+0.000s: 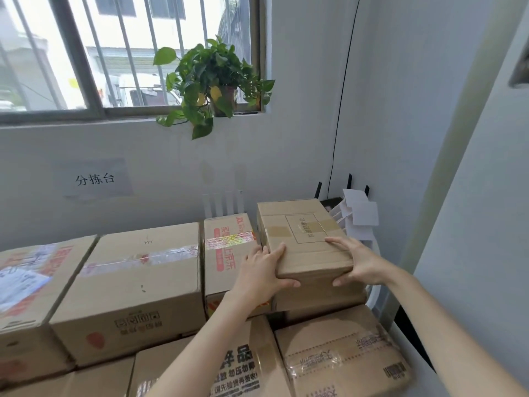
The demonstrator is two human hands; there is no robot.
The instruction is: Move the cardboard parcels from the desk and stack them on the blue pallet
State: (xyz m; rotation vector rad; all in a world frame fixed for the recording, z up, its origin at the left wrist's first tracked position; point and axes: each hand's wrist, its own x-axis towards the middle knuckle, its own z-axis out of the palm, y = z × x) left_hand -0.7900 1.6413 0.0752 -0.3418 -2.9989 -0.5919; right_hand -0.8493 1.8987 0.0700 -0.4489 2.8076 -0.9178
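Observation:
A plain brown cardboard parcel (303, 233) with a printed rectangle and tape on its lid sits on top of another parcel at the back right of the desk. My left hand (263, 270) grips its near left corner, fingers on the lid and thumb on the front face. On the near right corner my right hand (360, 262) holds it the same way. Several more parcels crowd the desk, among them a large taped one (137, 282) at the left. The blue pallet is not in view.
A narrow parcel with red print (226, 253) stands just left of the held one. Two printed boxes (343, 356) lie nearest me. White paper slips (360, 216) and black router antennas sit behind at the wall. A potted plant (211, 84) hangs from the windowsill.

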